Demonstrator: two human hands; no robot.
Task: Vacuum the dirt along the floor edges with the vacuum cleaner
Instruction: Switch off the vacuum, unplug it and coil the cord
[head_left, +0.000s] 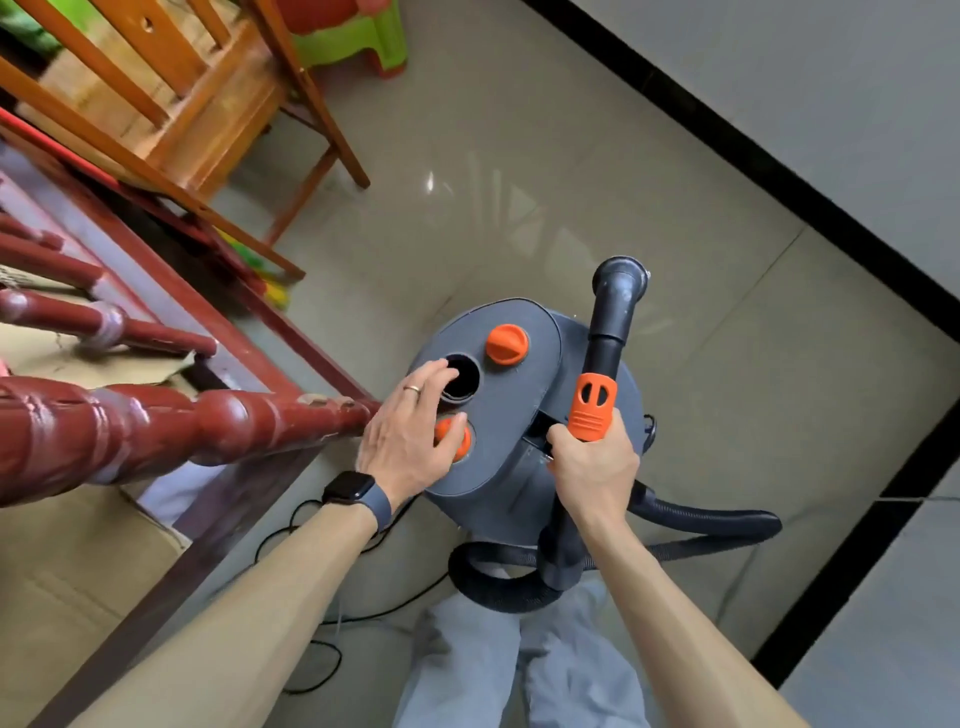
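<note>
A grey canister vacuum cleaner (514, 415) stands on the tiled floor in front of me. Its flat top carries an orange knob (507, 346), a round black opening (464, 377) and an orange button (454, 439). My left hand (410, 434) lies on that top with fingers spread, the thumb on the orange button. My right hand (592, 467) grips the black wand just below its orange collar (592, 408). The wand's round nozzle end (621, 283) points up and away. A black ribbed hose (691, 522) loops behind the canister.
A dark red wooden railing (156, 421) and frame run along the left. A wooden chair (208, 119) and a green plastic stool (353, 41) stand further back. A black baseboard (779, 171) marks the wall edge on the right. A thin black cord (322, 649) trails on the floor.
</note>
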